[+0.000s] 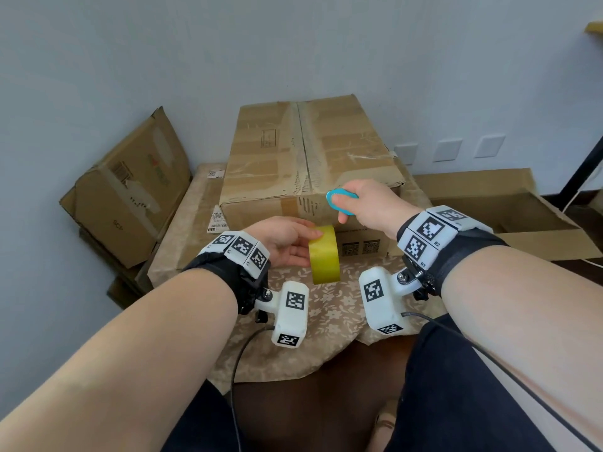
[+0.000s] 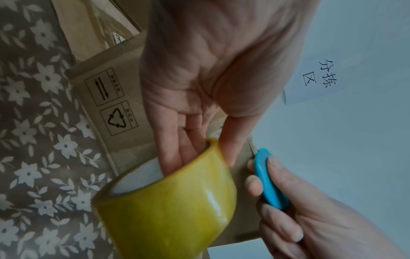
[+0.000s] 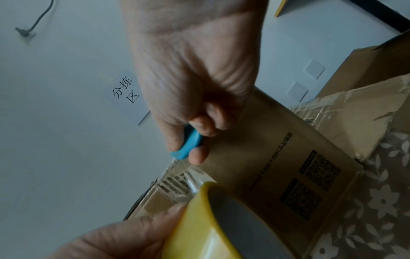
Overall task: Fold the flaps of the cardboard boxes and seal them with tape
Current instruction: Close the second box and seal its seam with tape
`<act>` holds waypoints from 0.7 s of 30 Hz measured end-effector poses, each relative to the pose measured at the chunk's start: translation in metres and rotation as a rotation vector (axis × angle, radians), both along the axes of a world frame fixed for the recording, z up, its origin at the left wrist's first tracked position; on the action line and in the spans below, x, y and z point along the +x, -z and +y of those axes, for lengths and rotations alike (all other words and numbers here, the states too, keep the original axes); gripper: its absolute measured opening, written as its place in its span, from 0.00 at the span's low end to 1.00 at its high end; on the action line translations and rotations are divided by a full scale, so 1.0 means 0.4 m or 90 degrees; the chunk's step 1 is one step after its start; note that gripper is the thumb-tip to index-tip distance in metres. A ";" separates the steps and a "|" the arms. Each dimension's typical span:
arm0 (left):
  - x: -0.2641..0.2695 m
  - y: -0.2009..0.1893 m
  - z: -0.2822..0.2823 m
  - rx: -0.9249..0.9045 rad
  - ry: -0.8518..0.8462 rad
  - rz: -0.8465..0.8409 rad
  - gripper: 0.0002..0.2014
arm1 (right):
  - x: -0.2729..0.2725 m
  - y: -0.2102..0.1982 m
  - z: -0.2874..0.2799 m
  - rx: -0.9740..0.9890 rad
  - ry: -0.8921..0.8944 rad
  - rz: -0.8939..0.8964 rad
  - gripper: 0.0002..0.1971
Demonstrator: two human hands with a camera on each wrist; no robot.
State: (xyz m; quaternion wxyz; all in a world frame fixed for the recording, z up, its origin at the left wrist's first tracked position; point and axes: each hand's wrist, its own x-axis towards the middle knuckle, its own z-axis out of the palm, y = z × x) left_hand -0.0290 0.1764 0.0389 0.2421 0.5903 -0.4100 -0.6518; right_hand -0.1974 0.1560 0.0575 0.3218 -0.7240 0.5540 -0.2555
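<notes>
A large closed cardboard box (image 1: 306,158) stands on the flowered tablecloth, its top seam covered with clear tape. My left hand (image 1: 284,244) holds a yellow tape roll (image 1: 323,254) in front of the box's near face, fingers inside the core (image 2: 177,157) and thumb on the outer rim. A strip of clear tape (image 3: 195,180) runs from the roll up to the box's front edge. My right hand (image 1: 362,202) grips a small blue cutter (image 1: 341,201) at the box's near top edge, just above the roll. The cutter (image 2: 266,178) sits beside the roll (image 2: 168,210).
A taped cardboard box (image 1: 130,190) leans against the wall on the left. An open box (image 1: 522,220) with raised flaps lies on the right. The flowered tablecloth (image 1: 326,321) hangs over the near table edge. A dark pole (image 1: 584,168) stands far right.
</notes>
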 end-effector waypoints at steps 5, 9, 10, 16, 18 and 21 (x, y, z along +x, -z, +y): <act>-0.010 -0.014 -0.008 0.028 -0.021 -0.014 0.03 | 0.004 -0.006 -0.009 -0.011 -0.016 0.059 0.11; -0.013 -0.001 -0.010 0.061 -0.037 -0.030 0.03 | 0.004 -0.004 -0.012 -0.008 -0.015 0.050 0.11; -0.013 0.006 -0.009 0.072 -0.043 -0.038 0.03 | 0.005 -0.004 -0.013 -0.006 -0.015 0.048 0.10; -0.020 0.028 0.006 0.109 -0.061 -0.053 0.06 | 0.004 -0.004 -0.013 0.039 -0.022 0.010 0.13; -0.020 0.029 0.006 0.098 -0.064 -0.041 0.05 | 0.001 -0.005 -0.011 0.085 -0.036 -0.026 0.14; -0.017 0.032 0.012 0.088 -0.071 -0.019 0.04 | 0.003 -0.013 0.000 0.166 -0.056 -0.074 0.13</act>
